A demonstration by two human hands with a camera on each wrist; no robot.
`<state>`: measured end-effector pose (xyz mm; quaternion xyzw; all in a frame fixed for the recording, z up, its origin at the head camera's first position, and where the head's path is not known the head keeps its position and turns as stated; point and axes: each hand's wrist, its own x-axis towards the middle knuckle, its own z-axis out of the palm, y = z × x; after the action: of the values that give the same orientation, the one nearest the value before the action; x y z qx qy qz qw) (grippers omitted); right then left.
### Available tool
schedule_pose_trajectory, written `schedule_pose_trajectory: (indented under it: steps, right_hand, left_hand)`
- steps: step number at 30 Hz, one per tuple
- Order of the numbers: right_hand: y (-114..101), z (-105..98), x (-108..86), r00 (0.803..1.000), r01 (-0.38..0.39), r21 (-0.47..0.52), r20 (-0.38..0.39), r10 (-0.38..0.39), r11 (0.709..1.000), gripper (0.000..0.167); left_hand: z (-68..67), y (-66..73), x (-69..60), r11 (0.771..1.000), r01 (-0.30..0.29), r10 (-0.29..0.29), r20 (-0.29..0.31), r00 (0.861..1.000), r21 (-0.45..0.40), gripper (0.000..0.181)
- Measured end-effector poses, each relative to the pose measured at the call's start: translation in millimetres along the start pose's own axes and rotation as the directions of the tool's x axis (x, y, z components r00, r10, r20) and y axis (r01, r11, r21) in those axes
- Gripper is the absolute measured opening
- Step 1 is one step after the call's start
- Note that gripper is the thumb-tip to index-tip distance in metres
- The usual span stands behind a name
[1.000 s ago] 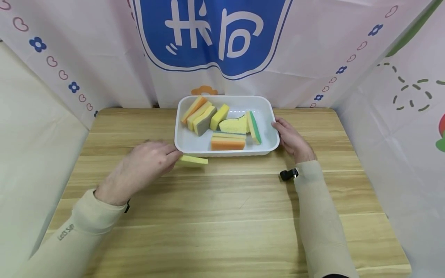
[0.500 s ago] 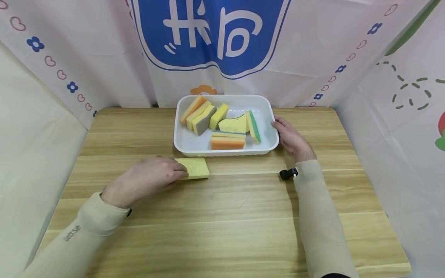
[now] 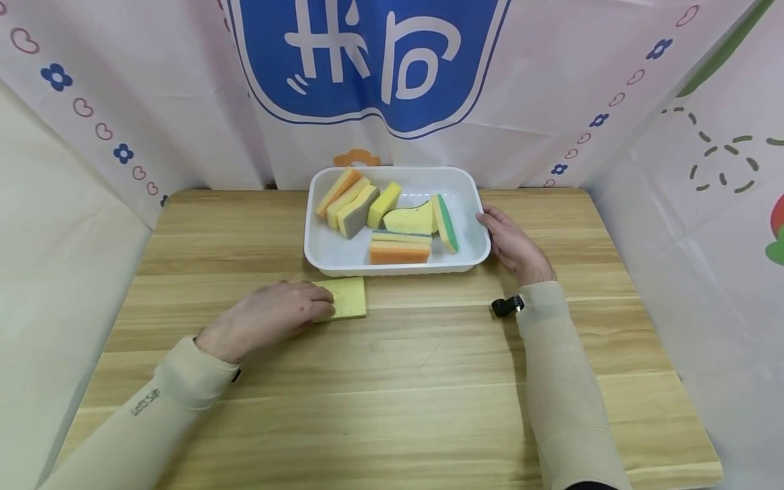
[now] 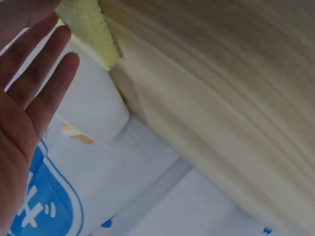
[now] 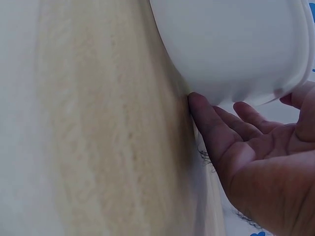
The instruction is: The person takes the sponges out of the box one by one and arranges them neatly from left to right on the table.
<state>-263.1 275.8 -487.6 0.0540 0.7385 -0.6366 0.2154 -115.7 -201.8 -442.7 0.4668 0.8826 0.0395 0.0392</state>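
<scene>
A flat yellow sponge lies on the wooden table just in front of the white tray. My left hand holds the sponge by its left end. In the left wrist view, the rear fingers stretch out straight, and part of the sponge shows at the top; the grip itself is mostly hidden. My right hand grips the tray's right end, thumb at the rim. From the right wrist, its fingertips touch the tray's outer wall low down.
Inside the tray, several sponges stand or lean: yellow-grey, yellow, green-backed and orange. A printed cloth hangs behind the tray. The wooden table reaches toward the person.
The left hand has brought the yellow sponge slightly down from the tray's front edge, and the sponge has turned from tilted on edge to flat. The right hand stays on the tray.
</scene>
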Motion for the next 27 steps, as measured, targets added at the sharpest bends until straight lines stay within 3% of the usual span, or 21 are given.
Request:
schedule_pose_trajectory:
  steps: [7,14,27]
  right_hand:
    - [1.2,0.2,-0.2,1.0,0.0,0.016,-0.001,0.0,1.0,0.067]
    - [-0.3,-0.2,0.0,1.0,-0.013,0.012,-0.003,0.013,1.0,0.067]
    - [0.6,-0.5,-0.2,1.0,-0.025,0.031,-0.006,0.025,0.999,0.069]
  left_hand:
    - [5.6,-10.7,-7.6,0.998,-0.008,0.007,-0.022,1.0,-0.068,0.045]
    - [1.2,-19.9,-17.5,0.987,0.102,-0.098,0.041,0.994,-0.122,0.049]
    - [0.7,-31.2,-29.2,0.985,0.14,-0.136,0.04,0.99,-0.105,0.048]
